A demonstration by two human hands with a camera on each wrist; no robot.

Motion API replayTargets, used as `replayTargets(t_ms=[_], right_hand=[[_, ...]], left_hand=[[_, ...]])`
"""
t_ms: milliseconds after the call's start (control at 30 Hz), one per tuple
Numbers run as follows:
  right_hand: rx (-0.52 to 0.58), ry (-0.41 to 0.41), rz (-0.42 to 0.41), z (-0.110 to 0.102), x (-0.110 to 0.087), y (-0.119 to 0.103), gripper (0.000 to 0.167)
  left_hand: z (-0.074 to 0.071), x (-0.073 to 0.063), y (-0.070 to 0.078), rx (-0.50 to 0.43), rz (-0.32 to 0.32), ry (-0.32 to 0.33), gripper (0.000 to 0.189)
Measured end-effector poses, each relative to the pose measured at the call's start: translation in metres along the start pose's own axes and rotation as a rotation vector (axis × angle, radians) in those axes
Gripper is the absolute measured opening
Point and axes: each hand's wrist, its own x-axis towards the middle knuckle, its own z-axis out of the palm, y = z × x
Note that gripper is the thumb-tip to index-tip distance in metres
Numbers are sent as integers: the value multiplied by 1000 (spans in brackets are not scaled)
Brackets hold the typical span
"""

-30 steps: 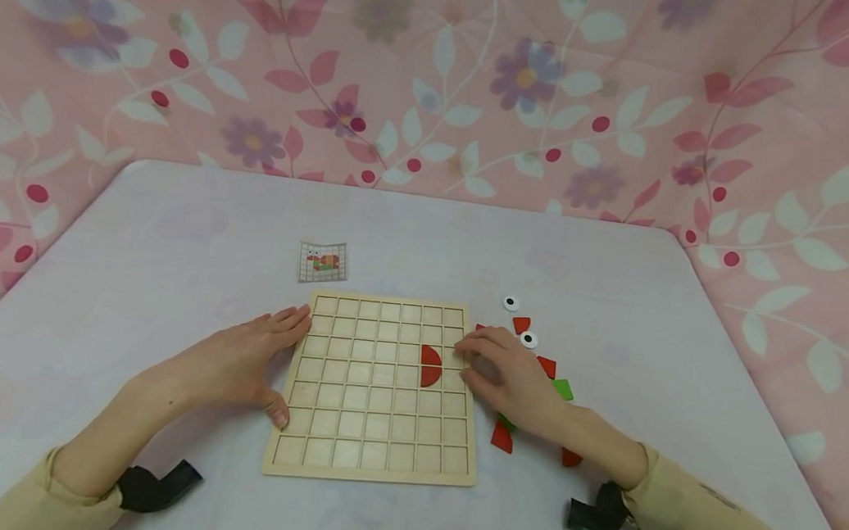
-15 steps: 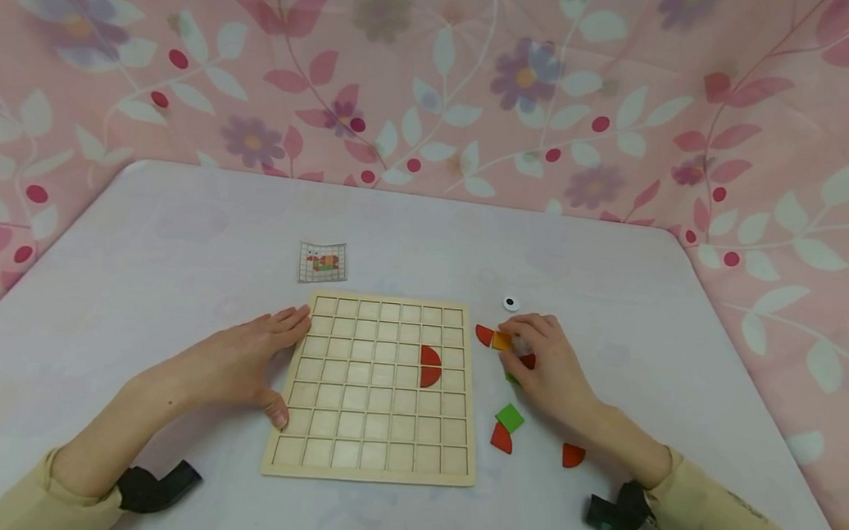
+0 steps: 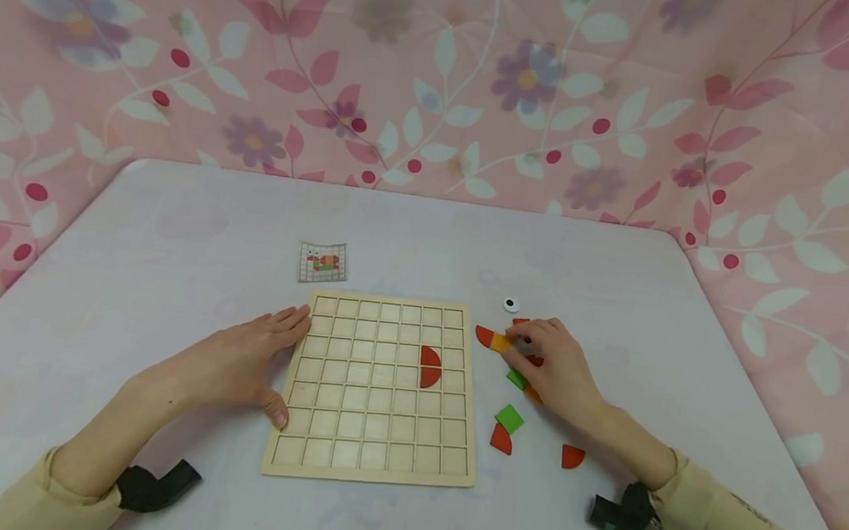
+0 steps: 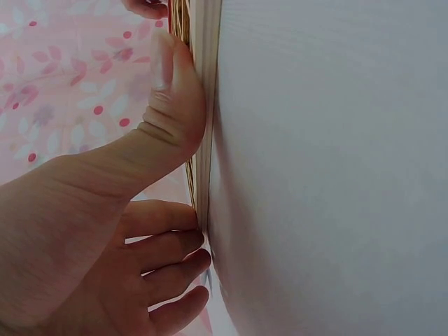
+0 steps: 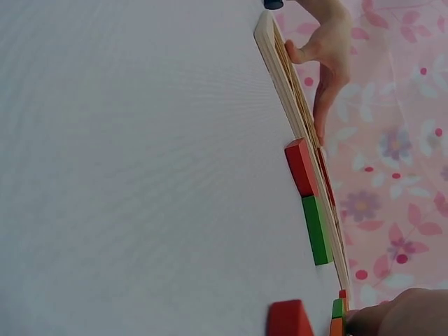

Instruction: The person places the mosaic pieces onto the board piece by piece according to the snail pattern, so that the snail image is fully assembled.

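Note:
My left hand [image 3: 241, 355] rests along the left edge of a wooden grid board [image 3: 369, 475]. In the left wrist view its thumb [image 4: 182, 105] lies along the board's side with the other fingers spread below. Two red quarter-circle pieces [image 3: 430, 356] form a half disc in the grid's right part. Right of the board, my right hand [image 3: 558, 369] pinches an orange square piece [image 3: 499, 342] between thumb and fingertips, low over the table. A red quarter-circle [image 3: 484, 335] touches that square's left side. Several more pieces, one eye disc included, lie partly hidden under this hand.
An eye disc [image 3: 511, 305] lies beyond the right hand. Nearer are a green square [image 3: 509, 419], a red quarter-circle [image 3: 501, 439] and another red quarter-circle [image 3: 573, 457]. A small picture card [image 3: 323, 263] lies behind the board. A floral cloth [image 3: 436, 93] hangs behind the table.
My right hand has moved from the board's right edge to the loose pieces and reached the orange square, which has turned slightly. The left hand and the board have stayed put.

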Motion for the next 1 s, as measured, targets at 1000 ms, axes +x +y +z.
replayTargets(t_ms=[1000], right_hand=[[180,-49,-228,26,9,-41,26]], left_hand=[[0,-1,0,-14,-2,1,135]])
